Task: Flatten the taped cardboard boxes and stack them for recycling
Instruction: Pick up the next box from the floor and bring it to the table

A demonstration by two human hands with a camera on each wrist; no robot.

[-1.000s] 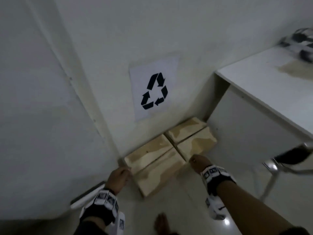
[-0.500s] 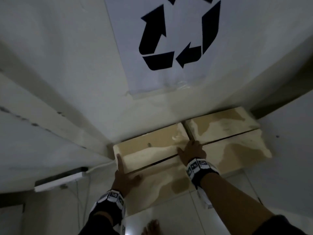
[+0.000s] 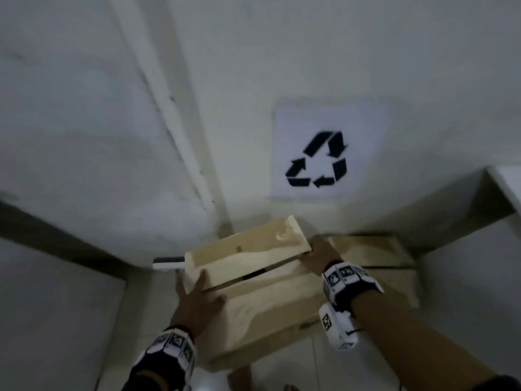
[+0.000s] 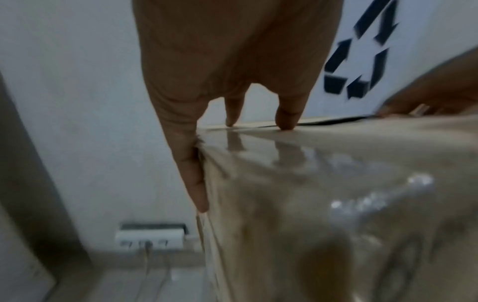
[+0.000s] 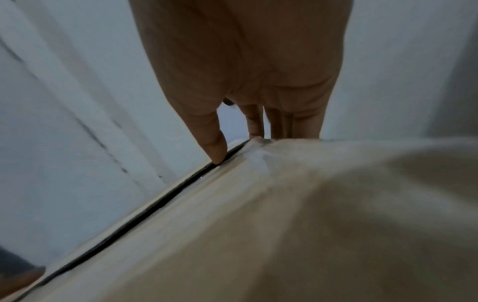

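At the centre bottom of the head view a taped cardboard box [image 3: 262,292] sits tilted between both hands, its top flaps parted along a dark seam, so it is not yet flat. The left hand [image 3: 197,300] lies spread over its left end, thumb down the side and fingertips [image 4: 284,120] on the top edge by the seam, holding the corner rather than clenching. The right hand [image 3: 318,255] grips the box's far right corner, fingers [image 5: 216,151] curled over the edge, one of them reaching into the gap. A second box [image 3: 380,263], right of centre, lies against the wall and looks still whole, though blur hides its state. Judging from this, flattening has barely begun and no flat stack is visible; both boxes remain to be collapsed and piled. Outward: a pale tiled floor [image 3: 282,373], a white wall bearing a paper recycling sign [image 3: 327,148] in the upper right, a white power strip [image 3: 167,263] at the wall's foot on the left, and a white table's edge [image 3: 507,184] at the far right.
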